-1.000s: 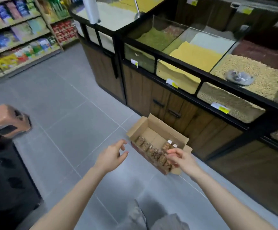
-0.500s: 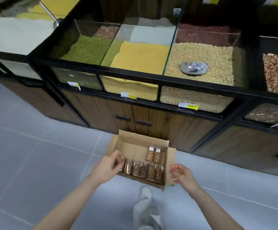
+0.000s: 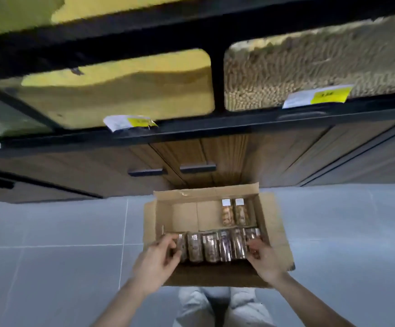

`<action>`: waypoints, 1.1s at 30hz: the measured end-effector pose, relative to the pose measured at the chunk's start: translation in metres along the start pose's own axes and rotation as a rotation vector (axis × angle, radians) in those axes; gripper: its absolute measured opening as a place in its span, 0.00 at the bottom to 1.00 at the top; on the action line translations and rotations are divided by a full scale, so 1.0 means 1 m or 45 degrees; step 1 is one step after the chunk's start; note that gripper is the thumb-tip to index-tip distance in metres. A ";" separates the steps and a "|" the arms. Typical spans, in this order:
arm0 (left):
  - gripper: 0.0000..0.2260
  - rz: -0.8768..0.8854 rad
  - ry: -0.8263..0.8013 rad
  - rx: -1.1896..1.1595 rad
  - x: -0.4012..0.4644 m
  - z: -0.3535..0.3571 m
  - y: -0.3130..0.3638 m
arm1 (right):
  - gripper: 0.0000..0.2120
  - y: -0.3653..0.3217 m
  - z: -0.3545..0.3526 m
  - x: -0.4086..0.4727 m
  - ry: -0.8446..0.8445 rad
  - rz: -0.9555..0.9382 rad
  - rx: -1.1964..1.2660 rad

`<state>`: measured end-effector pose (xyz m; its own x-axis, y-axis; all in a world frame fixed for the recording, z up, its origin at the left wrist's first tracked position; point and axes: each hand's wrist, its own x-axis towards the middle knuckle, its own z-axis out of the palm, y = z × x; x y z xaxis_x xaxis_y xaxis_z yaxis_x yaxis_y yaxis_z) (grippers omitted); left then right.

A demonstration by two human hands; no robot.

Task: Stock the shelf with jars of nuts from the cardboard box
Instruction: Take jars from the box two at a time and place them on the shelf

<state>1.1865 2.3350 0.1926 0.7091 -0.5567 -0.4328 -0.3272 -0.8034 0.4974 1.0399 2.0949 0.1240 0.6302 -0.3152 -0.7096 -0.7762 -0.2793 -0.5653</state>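
Note:
An open cardboard box sits on the grey floor against the cabinet. Several clear jars of nuts lie side by side in a row along its near side. Two more jars with white caps lie at its far right. My left hand reaches in from the left, fingers curled around the leftmost jar. My right hand closes on the rightmost jar at the other end. The far left of the box is bare cardboard.
A wooden cabinet with two dark door handles stands right behind the box. Above it, black-framed glass bins hold yellow grain and pale beans, with yellow price tags. My knees are below the box.
My view has dropped and closed in on the box. Both hands have moved into the box, from hovering at its near edge to the two ends of the jar row.

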 end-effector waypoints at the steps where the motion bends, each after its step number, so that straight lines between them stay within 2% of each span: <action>1: 0.22 -0.001 -0.025 0.002 0.015 0.018 -0.013 | 0.13 0.013 0.014 0.020 -0.001 0.018 -0.005; 4: 0.18 -0.049 -0.062 -0.045 0.059 0.078 -0.050 | 0.19 0.051 0.052 0.082 -0.025 0.070 -0.026; 7: 0.10 -0.066 -0.076 -0.097 0.099 0.142 -0.085 | 0.24 0.082 0.080 0.152 0.093 0.046 -0.108; 10: 0.13 -0.055 -0.150 -0.191 0.128 0.195 -0.114 | 0.28 0.108 0.104 0.217 0.268 0.059 -0.219; 14: 0.15 -0.021 -0.162 -0.207 0.159 0.239 -0.143 | 0.33 0.127 0.123 0.278 0.314 0.194 -0.306; 16: 0.15 -0.005 -0.151 -0.217 0.168 0.248 -0.150 | 0.34 0.133 0.129 0.289 0.348 0.156 -0.255; 22: 0.15 -0.075 -0.137 -0.292 0.161 0.229 -0.134 | 0.37 0.118 0.112 0.245 0.308 0.010 -0.079; 24: 0.16 -0.145 -0.141 -0.395 0.153 0.219 -0.117 | 0.37 0.100 0.102 0.212 0.202 -0.121 0.046; 28: 0.19 -0.300 -0.172 -0.715 0.141 0.194 -0.078 | 0.33 0.050 0.094 0.148 -0.149 -0.352 0.254; 33: 0.24 -0.454 -0.148 -1.035 0.132 0.168 -0.066 | 0.32 0.013 0.101 0.120 -0.285 -0.405 0.238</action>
<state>1.1969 2.2794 -0.0234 0.6015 -0.3560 -0.7152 0.4756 -0.5597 0.6786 1.1033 2.1451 -0.0114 0.8347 -0.0299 -0.5498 -0.5473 -0.1552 -0.8224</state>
